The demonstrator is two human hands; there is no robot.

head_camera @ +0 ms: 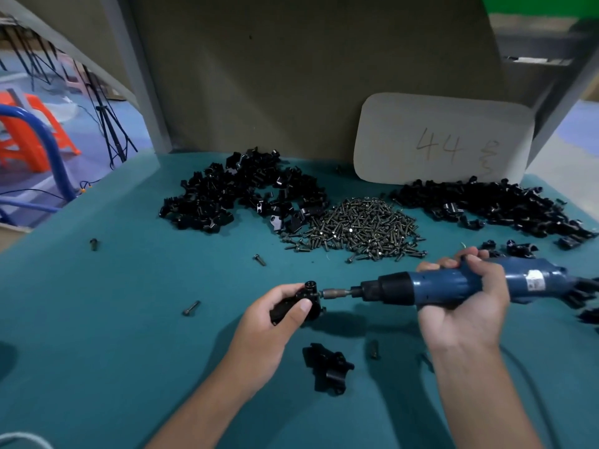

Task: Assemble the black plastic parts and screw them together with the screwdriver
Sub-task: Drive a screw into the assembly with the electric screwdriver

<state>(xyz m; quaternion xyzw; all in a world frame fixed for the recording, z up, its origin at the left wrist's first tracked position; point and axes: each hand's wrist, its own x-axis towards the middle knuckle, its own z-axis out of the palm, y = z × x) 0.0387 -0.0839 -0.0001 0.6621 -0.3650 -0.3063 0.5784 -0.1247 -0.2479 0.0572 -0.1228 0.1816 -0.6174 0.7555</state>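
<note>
Presently, findings as observed at the bench:

Heaps: three on the teal table (113,319). Two were heaps of black parts, the left heap (240,192) and the right heap (492,205); one was the screw pile (359,228) between them. Pieces within each were too many to count.

Loose screws: five could be made out away from the pile: far left (93,244), centre left (259,259), near the left hand (191,308), and two by the right forearm, one (374,349) clear, the other (427,359) blurred.

Finished assembly: one (327,367) lay on the table between the forearms.

Stray parts: a few (509,247) lay behind the right hand; more (586,303) lay at the right edge, partly cut off.

Left hand (282,314): fingers and thumb curled round one black part (303,303), held just above the table.

Right hand (466,296): wrapped round the blue screwdriver (453,283), palm up, fingers closed over the barrel.

Screwdriver: one, lying near horizontal, its bit (337,293) met a screw at the right side of the held part.

Card: one (444,140), marked "44", leaned on the back panel (291,76).
</note>
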